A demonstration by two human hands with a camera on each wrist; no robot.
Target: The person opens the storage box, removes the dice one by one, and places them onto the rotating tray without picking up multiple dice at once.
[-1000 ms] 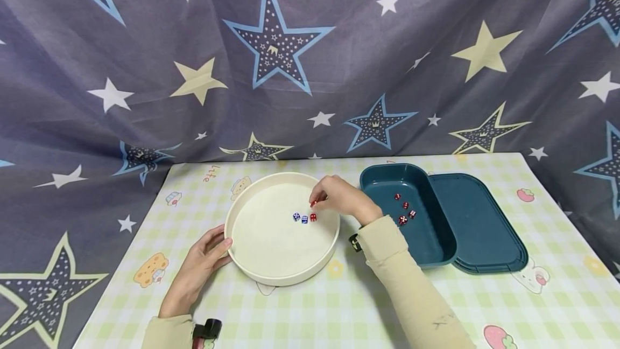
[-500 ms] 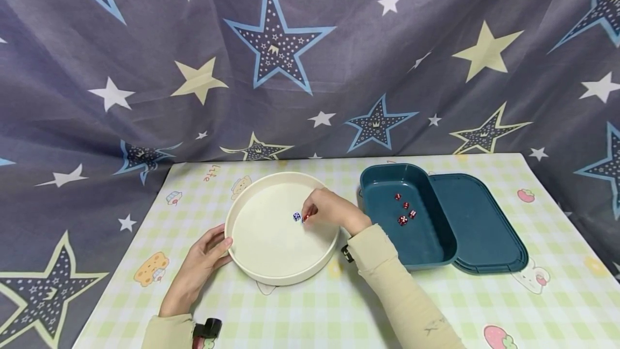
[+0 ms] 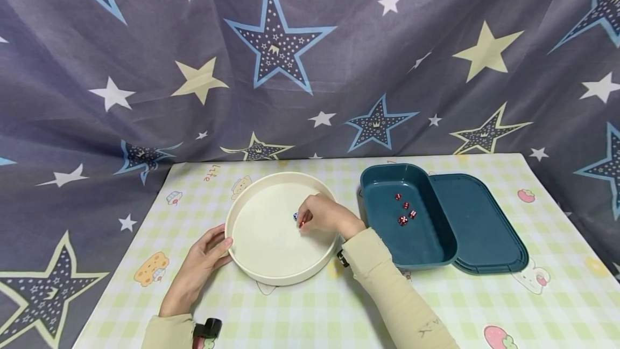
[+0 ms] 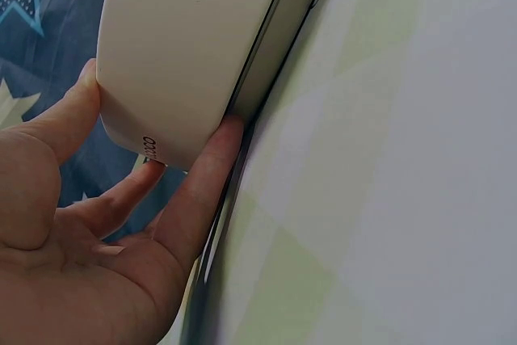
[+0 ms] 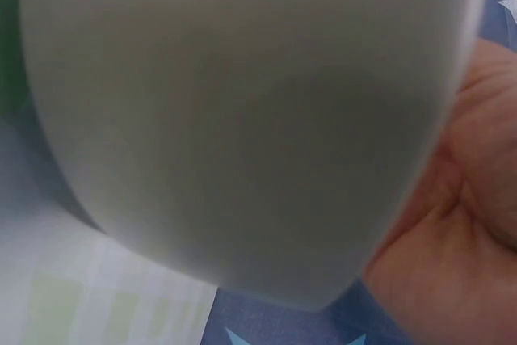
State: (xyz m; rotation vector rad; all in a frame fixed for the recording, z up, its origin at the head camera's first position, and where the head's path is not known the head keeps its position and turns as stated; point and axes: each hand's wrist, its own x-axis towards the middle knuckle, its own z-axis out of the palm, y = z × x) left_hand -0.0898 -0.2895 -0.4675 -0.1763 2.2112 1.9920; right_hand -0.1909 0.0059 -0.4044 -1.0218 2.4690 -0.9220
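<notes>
A round cream tray [image 3: 263, 241] lies on the table in the head view. My left hand [image 3: 201, 257] grips its near-left side, thumb at the rim and fingers low against the wall, as the left wrist view shows on the tray wall [image 4: 186, 38]. Over the tray's right half, my right hand [image 3: 325, 214] pinches a small red die [image 3: 302, 224]. Just beside those fingertips a blue die [image 3: 295, 216] is partly hidden. Other dice under the hand cannot be made out. The right wrist view is mostly filled by the tray's outer wall [image 5: 242, 119], with the palm behind it.
To the right stands a deep teal box [image 3: 418, 246] with several red dice [image 3: 403, 221] inside. Its teal lid [image 3: 484, 225] lies flat against the box's right side. A star-print curtain [image 3: 310, 58] hangs behind the checkered tablecloth [image 3: 271, 322].
My right hand has moved left and slightly nearer within the tray, still pinching red. It now covers the second blue die and the red die seen beside it. My left hand stays put.
</notes>
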